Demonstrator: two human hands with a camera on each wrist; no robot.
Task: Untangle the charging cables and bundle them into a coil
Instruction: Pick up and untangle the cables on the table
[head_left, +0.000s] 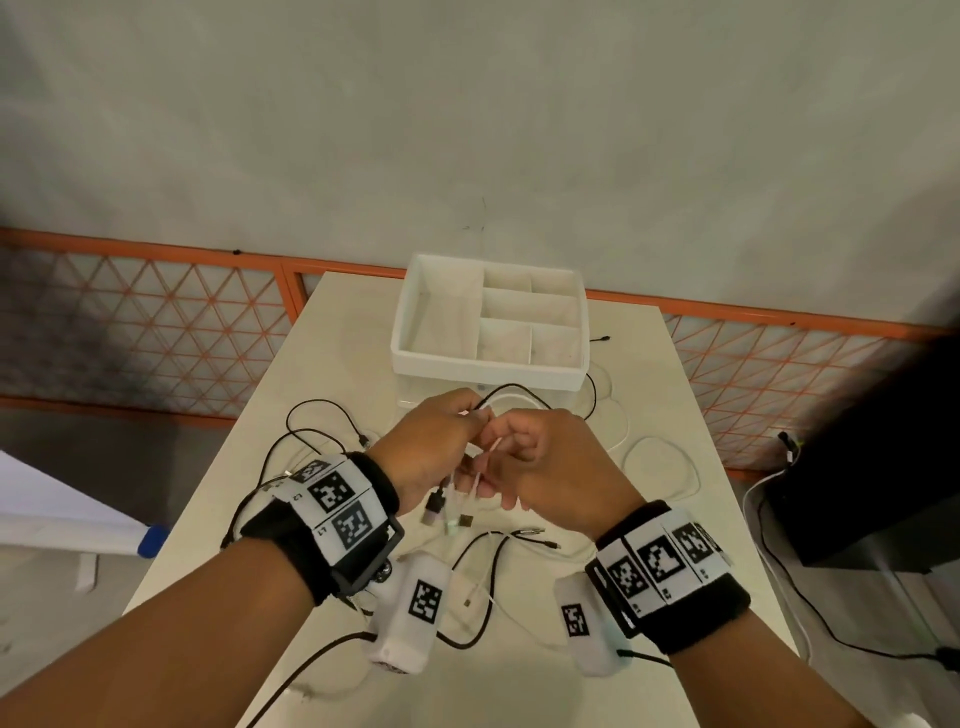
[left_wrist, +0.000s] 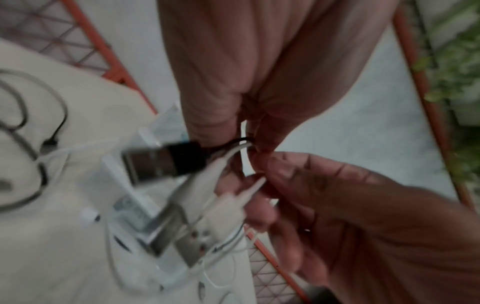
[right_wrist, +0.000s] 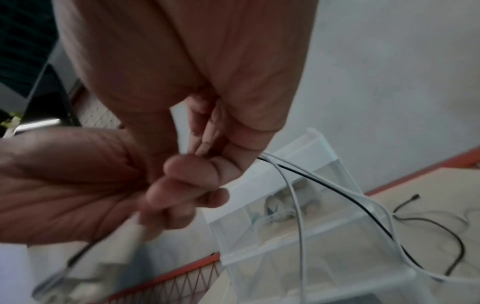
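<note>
Head view shows us a pale table (head_left: 675, 519) running away from us, its left and right edges dropping off to the floor and its far edge meeting an orange lattice fence (head_left: 156, 332). Toward the far end, a white divided organizer tray (head_left: 483, 369) sits near the middle, so the bare surface lies on the near side and out to the right of our hands. Loose black cables (head_left: 311, 431) sprawl to the left, and white cable loops (head_left: 660, 467) lie to the right, close to the right edge. We hold both hands raised above the table's middle, knuckles up, wrists bent inward so the fingertips meet. Our left hand (head_left: 436, 447) pinches a bunch of charging cables (head_left: 457, 499), black and white together, whose plugs (head_left: 447, 519) dangle toward us below the fingers. Our right hand (head_left: 550, 467) curls its fingers around the same white strands just beside the left. From the right wrist view, black and white strands (right_wrist: 324, 185) trail from the grip down toward the tray. Two white wrist units (head_left: 415, 608) hang beneath our forearms.
</note>
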